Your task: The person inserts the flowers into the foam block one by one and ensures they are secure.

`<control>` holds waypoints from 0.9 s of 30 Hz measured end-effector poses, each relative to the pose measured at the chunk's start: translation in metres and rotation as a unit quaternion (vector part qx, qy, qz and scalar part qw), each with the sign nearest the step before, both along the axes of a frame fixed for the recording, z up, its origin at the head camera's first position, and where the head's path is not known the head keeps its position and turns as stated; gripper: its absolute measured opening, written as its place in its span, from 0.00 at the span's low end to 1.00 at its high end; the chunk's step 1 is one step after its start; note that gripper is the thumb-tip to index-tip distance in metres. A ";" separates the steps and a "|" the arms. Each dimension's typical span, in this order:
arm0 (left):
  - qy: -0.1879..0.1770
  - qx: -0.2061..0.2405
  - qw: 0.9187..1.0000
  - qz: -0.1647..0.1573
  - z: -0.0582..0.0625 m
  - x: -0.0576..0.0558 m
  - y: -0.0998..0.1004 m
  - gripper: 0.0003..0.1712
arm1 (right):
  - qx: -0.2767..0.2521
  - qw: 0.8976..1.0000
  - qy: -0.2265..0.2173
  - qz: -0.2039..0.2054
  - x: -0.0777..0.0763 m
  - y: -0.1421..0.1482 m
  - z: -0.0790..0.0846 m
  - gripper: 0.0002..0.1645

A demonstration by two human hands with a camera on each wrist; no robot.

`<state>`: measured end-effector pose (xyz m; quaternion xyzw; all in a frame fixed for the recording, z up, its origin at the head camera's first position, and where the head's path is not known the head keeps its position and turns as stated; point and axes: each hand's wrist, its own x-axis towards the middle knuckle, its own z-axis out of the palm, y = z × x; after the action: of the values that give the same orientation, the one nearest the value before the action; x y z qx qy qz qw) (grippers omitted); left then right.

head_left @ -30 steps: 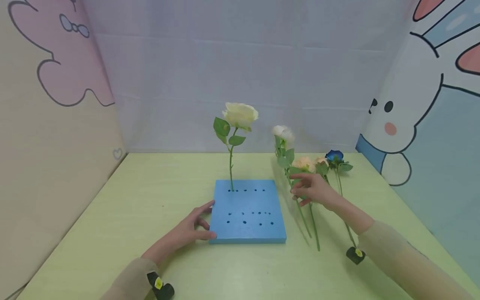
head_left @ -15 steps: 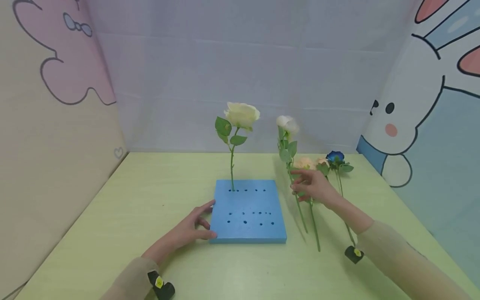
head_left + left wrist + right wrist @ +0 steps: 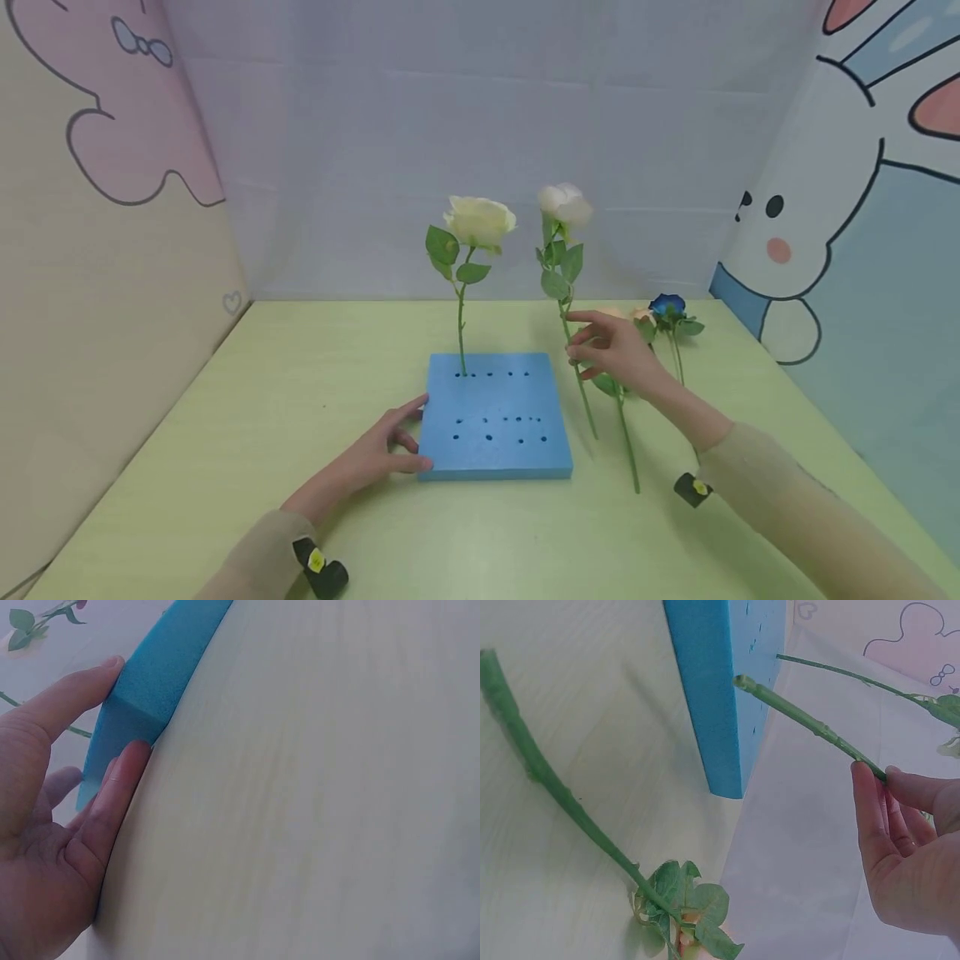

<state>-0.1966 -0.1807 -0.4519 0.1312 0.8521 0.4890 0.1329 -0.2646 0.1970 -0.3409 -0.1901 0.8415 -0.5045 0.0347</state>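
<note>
My right hand pinches the green stem of a white rose between thumb and fingers. The rose stands nearly upright, its lower stem slanting down beside a blue foam block. In the right wrist view, the cut stem end hangs free in front of the block's side. My left hand touches the block's left edge, thumb near the front corner and index finger further back; in the left wrist view its fingers lie fairly straight against the side. A cream rose stands upright in a back-row hole.
On the table to the right lie a peach flower with a long green stem, another peach flower and a blue rose, partly behind my right arm. Rows of small holes dot the block's top. A pale curtain hangs behind.
My right hand has lifted the white rose off the table, brought it more upright and carried it left towards the block. The left hand and block stay in place.
</note>
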 end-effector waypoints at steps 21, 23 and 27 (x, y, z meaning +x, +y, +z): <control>-0.007 0.007 1.000 -0.001 0.000 0.003 0.000 0.54 | -0.050 0.993 0.104 -0.014 -0.006 -0.032 0.003 0.33; -0.006 0.005 1.000 0.001 0.001 0.003 0.000 0.54 | -0.054 0.992 0.109 -0.017 -0.007 -0.036 0.003 0.32; -0.007 0.003 1.000 0.005 0.003 0.003 0.001 0.55 | -0.076 0.990 0.114 -0.026 -0.010 -0.042 0.000 0.32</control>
<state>-0.1939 -0.1799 -0.4494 0.1237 0.8506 0.4928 0.1358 -0.2748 0.1551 -0.3405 -0.2267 0.8038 -0.5429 -0.0889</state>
